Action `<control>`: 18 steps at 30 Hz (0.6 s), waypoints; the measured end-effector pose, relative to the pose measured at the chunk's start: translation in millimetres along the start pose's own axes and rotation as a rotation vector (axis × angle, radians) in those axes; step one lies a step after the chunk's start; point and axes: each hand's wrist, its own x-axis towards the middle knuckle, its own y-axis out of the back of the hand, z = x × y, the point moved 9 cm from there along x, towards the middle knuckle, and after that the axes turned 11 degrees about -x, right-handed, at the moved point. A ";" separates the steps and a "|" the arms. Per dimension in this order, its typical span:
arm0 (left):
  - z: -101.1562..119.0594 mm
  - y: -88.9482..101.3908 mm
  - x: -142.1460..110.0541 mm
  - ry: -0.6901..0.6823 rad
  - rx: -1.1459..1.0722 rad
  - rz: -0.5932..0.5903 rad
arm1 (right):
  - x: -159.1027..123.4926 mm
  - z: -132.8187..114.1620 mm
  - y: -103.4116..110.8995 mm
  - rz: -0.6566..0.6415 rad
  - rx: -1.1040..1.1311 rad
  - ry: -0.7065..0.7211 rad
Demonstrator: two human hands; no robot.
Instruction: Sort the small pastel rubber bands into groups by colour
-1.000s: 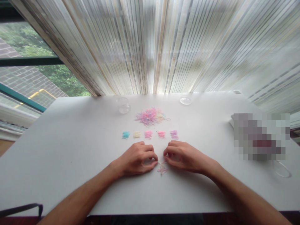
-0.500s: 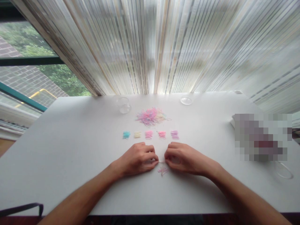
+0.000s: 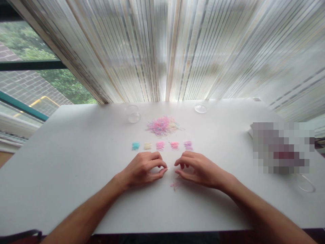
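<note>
Pink strands (image 3: 174,185) lie close by the right hand (image 3: 201,170).
From my remote view, its thumb and forefinger stand apart just beyond them; the left hand (image 3: 142,169) presses thumb and forefinger together, though I cannot tell what, if anything, it pinches.

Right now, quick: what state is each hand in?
Left hand: closed, thumb and forefinger pinched; anything between them is too small to tell.
Right hand: open, thumb and forefinger apart, near the small pink strands; nothing visibly held.
</note>
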 end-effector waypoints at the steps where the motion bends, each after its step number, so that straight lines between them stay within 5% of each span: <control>1: 1.7 -0.1 0.3 -0.013 0.002 0.006 | 0.1 -1.5 0.7 0.028 0.001 0.017; 18: 4.8 -0.7 0.4 -0.040 -0.062 0.047 | 0.4 -16.7 3.6 0.224 -0.051 0.151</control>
